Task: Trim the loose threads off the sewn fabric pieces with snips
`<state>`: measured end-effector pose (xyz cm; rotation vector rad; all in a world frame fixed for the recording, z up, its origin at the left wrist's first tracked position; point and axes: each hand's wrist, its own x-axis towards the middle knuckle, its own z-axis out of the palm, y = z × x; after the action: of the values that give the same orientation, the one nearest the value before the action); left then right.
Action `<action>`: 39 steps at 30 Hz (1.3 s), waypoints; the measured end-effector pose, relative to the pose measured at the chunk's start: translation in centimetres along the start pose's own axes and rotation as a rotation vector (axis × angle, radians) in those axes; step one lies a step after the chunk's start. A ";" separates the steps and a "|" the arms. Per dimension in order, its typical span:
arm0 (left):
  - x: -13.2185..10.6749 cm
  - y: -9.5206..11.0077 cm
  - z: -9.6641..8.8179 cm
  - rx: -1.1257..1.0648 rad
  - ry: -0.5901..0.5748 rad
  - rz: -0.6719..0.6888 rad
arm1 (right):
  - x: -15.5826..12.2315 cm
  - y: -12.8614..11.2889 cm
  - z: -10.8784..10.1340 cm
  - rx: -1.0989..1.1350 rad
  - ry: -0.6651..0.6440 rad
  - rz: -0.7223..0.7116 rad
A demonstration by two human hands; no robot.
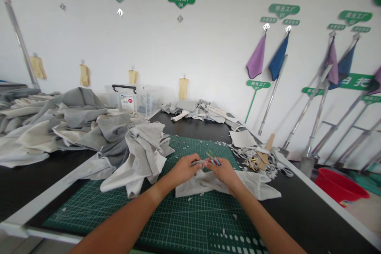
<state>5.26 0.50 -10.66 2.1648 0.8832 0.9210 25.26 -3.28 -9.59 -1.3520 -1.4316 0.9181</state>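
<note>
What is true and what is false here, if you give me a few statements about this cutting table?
1. The left hand and right hand are over a pale cloth piece on the green cutting mat. True.
2. The right hand holds blue-handled snips. True.
3. The basin at the far right is blue. False: it is red.
4. The big cloth pile lies right of the hands. False: it lies to their left.

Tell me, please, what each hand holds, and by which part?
Right hand holds small scissors by the handle; left hand pinches the grey cloth at its upper edge.
</note>
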 end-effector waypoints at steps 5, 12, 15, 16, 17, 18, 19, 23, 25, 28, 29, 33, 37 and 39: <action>-0.1 0.3 -0.3 0.003 -0.051 -0.007 | -0.1 -0.2 0.1 0.028 0.022 0.081; -1.1 5.7 -6.1 0.429 0.265 0.075 | 0.5 1.2 0.0 -0.121 0.026 0.055; -2.1 6.8 -10.4 0.567 0.451 0.042 | 0.6 1.4 0.0 -0.165 0.015 0.050; -2.8 6.6 -12.0 0.614 0.501 0.041 | 0.6 1.4 0.0 -0.179 0.008 0.049; -3.6 6.2 -13.8 0.659 0.576 0.032 | 0.6 1.4 -0.1 -0.192 0.000 0.046; -4.5 5.6 -15.7 0.701 0.679 0.001 | 0.6 1.5 -0.1 -0.204 -0.008 0.040; -5.5 4.7 -17.6 0.750 0.812 -0.054 | 0.7 1.5 -0.1 -0.211 -0.015 0.032; -9.5 -1.0 -24.0 0.992 1.112 -0.427 | 0.8 1.7 -0.1 -0.237 -0.027 0.008; -11.0 -4.5 -25.7 1.061 0.939 -0.585 | 0.9 1.8 0.0 -0.248 -0.033 0.005; -12.4 -9.5 -26.6 1.099 0.628 -0.669 | 1.1 1.8 0.1 -0.264 -0.040 0.005; -12.6 -10.9 -26.6 1.100 0.532 -0.656 | 1.1 1.8 0.1 -0.270 -0.037 0.007; -12.8 -14.3 -27.0 1.060 0.347 -0.668 | 1.0 1.6 0.1 -0.263 -0.016 0.022; -12.5 -15.8 -27.9 1.149 0.343 -0.605 | 0.6 1.1 0.3 -0.227 -0.006 0.024; -12.6 -16.4 -28.5 1.130 0.321 -0.618 | 0.5 1.0 0.4 -0.217 0.013 0.027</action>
<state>-29.07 8.32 -11.25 2.2733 2.5061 0.4565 25.22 -2.64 -10.59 -1.5363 -1.5411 0.7868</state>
